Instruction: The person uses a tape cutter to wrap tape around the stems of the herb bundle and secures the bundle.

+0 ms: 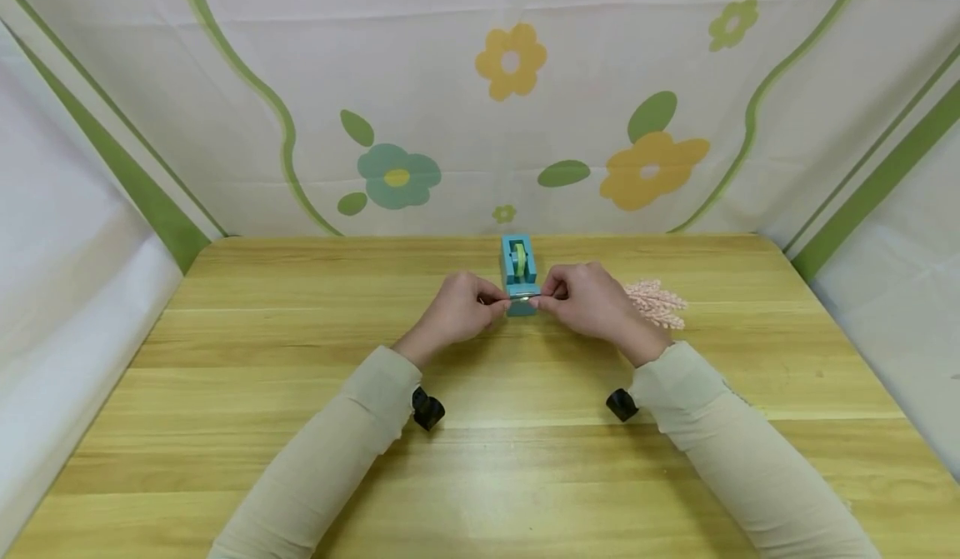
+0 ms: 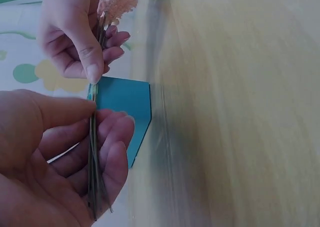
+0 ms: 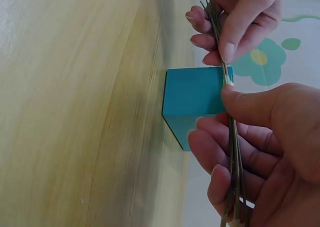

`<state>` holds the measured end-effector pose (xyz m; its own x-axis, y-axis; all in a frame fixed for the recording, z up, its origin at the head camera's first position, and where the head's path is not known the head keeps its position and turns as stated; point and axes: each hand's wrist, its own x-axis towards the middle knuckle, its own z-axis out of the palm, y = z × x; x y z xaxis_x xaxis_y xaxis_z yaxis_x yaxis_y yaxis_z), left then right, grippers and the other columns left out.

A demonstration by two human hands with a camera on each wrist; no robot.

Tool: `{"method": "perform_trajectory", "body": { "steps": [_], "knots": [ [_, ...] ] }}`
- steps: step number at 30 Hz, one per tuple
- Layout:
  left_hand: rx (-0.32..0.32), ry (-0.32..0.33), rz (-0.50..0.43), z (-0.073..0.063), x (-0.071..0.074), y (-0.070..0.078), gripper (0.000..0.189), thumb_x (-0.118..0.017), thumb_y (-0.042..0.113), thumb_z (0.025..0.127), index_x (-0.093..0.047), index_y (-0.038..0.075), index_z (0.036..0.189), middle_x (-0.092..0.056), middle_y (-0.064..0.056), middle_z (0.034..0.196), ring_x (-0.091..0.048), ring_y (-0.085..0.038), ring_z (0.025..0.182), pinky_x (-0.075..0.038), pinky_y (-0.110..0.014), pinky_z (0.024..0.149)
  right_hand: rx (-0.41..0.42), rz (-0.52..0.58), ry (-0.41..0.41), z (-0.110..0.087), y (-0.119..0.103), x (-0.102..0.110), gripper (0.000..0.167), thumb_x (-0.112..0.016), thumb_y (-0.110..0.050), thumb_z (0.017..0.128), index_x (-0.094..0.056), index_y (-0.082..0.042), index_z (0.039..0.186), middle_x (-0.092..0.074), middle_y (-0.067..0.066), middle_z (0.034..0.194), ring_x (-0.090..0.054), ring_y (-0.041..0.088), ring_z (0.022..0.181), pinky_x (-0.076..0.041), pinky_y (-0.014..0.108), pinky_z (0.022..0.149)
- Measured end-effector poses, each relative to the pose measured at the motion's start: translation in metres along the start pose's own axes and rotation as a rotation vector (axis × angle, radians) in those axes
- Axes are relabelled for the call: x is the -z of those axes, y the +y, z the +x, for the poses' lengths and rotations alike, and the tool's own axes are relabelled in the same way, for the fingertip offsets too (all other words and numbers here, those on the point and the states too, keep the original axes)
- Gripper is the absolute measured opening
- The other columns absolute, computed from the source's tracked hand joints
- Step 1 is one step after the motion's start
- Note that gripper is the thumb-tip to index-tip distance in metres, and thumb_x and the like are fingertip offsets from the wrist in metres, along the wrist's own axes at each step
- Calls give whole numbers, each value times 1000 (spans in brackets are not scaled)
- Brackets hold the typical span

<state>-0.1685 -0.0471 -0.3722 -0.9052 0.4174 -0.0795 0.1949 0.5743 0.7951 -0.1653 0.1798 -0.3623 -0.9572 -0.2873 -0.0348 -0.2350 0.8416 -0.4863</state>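
Both hands hold a small bundle of dried flowers, thin stems with fluffy pink heads (image 1: 657, 303), level across the front of a blue tape dispenser (image 1: 510, 251). My left hand (image 1: 459, 313) pinches the stem ends between thumb and fingers; in the left wrist view the bare stems (image 2: 93, 162) run down across its palm. Closer to the flower heads, my right hand (image 1: 588, 302) pinches the same bundle. Between the two thumbs a strip of tape (image 3: 228, 79) lies around the stems, right at the dispenser's front edge. A pale green tape roll (image 1: 520, 259) sits in the dispenser.
The wooden table (image 1: 480, 476) reaches back to a white curtain (image 1: 450, 9) printed with flowers and leaves. More white fabric hangs at both sides. A black wrist camera (image 1: 428, 410) is worn at the left cuff, and another black camera (image 1: 622, 405) at the right.
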Motion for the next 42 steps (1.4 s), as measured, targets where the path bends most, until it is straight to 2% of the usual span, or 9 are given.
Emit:
{"method": "perform_trajectory", "body": {
  "steps": [4, 9, 16, 23, 27, 32, 34, 39, 42],
  "knots": [
    [18, 67, -22, 0, -8, 2, 23, -75, 27, 103, -86, 6, 100, -80, -15, 85, -61, -13, 62, -50, -25, 62, -7, -3, 11, 0, 1, 0, 19, -79, -34, 100, -75, -17, 92, -76, -1, 85, -65, 16, 73, -53, 36, 72],
    [117, 175, -98, 3, -21, 6, 26, -81, 29, 99, -85, 5, 89, -80, -16, 84, -57, -12, 61, -45, -24, 57, -9, 3, 15, 1, 1, -2, 20, -78, -34, 100, -75, -16, 92, -76, 0, 86, -65, 16, 74, -54, 36, 72],
    [282, 202, -220, 4, -26, 10, 26, -83, 30, 97, -83, 4, 90, -80, -16, 89, -54, -13, 63, -41, -25, 55, 8, 19, 40, 0, 1, -3, 20, -79, -33, 100, -75, -16, 89, -75, -1, 83, -63, 16, 72, -51, 36, 70],
    [367, 252, -213, 4, -29, 15, 31, -84, 35, 95, -84, 6, 85, -79, -14, 85, -51, -15, 62, -36, -28, 53, 10, 62, 56, 0, 1, -5, 20, -80, -29, 100, -76, -15, 85, -75, 0, 80, -62, 16, 69, -49, 34, 68],
    [372, 273, -192, 6, -32, 13, 31, -86, 36, 94, -84, 8, 82, -78, -9, 80, -51, -15, 63, -36, -28, 54, -3, 61, 68, -1, 1, -7, 19, -80, -27, 99, -77, -15, 84, -75, 0, 79, -62, 17, 69, -50, 34, 67],
    [358, 281, -60, 4, -43, 4, 30, -86, 38, 92, -82, 15, 75, -74, 3, 73, -57, -14, 65, -39, -28, 58, -7, 28, 18, -2, 7, -17, 19, -78, -26, 100, -76, -17, 84, -73, -2, 78, -61, 15, 69, -49, 32, 67],
    [337, 282, -51, 1, -45, 1, 28, -87, 38, 92, -82, 16, 75, -75, 4, 75, -60, -14, 67, -43, -27, 59, -6, 46, 7, -5, 8, -20, 19, -78, -28, 101, -76, -18, 85, -73, -3, 78, -60, 14, 69, -49, 32, 67],
    [252, 283, -203, -6, -40, 5, 22, -88, 31, 90, -81, 12, 81, -76, -2, 85, -61, -17, 71, -47, -29, 60, 31, 96, 92, -16, 7, -16, 16, -80, -29, 100, -76, -20, 87, -74, -5, 80, -63, 14, 70, -51, 35, 68],
    [280, 252, -290, -9, -35, 7, 21, -89, 27, 89, -80, 10, 82, -74, -1, 85, -58, -16, 73, -46, -28, 61, 58, 85, 107, -20, 5, -15, 14, -80, -29, 100, -75, -21, 89, -74, -5, 82, -63, 13, 72, -52, 34, 70]
  ]
}}
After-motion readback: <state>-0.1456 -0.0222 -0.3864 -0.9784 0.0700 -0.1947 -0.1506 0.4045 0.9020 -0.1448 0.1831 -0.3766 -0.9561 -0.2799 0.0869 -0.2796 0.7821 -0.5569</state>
